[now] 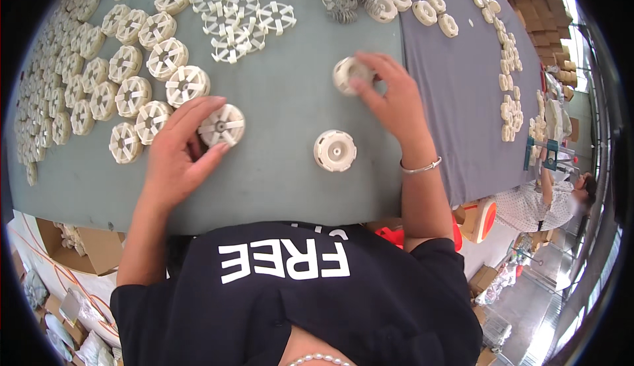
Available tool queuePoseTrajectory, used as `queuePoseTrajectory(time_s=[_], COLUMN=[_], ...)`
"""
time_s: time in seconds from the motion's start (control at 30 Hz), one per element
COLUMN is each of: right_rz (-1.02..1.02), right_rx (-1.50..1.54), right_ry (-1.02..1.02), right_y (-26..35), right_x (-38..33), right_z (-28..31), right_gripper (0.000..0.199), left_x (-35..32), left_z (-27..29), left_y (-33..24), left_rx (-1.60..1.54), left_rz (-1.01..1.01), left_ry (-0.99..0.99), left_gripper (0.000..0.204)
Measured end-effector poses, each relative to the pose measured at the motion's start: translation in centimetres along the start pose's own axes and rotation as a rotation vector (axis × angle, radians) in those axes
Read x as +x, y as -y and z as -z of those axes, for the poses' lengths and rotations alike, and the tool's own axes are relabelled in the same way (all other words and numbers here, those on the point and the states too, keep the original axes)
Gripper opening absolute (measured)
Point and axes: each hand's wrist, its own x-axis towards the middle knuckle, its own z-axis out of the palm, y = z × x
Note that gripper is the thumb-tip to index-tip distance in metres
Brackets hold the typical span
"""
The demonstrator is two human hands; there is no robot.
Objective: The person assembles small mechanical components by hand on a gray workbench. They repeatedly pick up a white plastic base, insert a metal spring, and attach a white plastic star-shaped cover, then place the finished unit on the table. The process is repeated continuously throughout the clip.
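My left hand (pixel 178 151) is closed around the edge of a round cream plastic part (pixel 223 127) with a spoked insert on top, low over the table at the front of the assembled group. My right hand (pixel 398 102) grips another round cream housing (pixel 345 76) between thumb and fingers; its inside is partly hidden by the fingers. Between my forearms, a cream housing (pixel 335 151) without spokes lies open side up, showing a small hole at its centre. Farther back is a loose pile of cream spoked inserts (pixel 241 22).
Rows of spoked round parts (pixel 133 96) cover the table's left side. Grey coiled springs (pixel 342 10) and several housings (pixel 426 12) lie at the back. More parts line the grey cloth (pixel 456 102) at right. A person (pixel 541 201) works at far right; a cardboard box (pixel 99 250) stands below left.
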Motion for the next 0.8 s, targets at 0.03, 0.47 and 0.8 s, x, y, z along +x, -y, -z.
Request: queuePoseTrajectory(time_s=[0.03,0.47,0.8], right_rz=[0.094,0.213,0.015], right_rx=[0.036,-0.011,-0.051], right_ry=[0.065,0.315,-0.213], right_y=[0.3,4.3,-2.0], right_x=[0.3,7.8,9.9], right_z=[-0.3,-3.7,-2.4], right_gripper=[0.048,0.06,0.046], left_x=[0.0,-0.3,3.5], left_z=[1.2,-4.9,-6.2], left_y=[0.6,-2.3,-2.8], left_rx=[0.008,0.242,0.125], left_rz=[0.012,-0.288,-0.157], left_ry=[-0.004,-0.14,-0.036], left_gripper=[0.063,0.048,0.044])
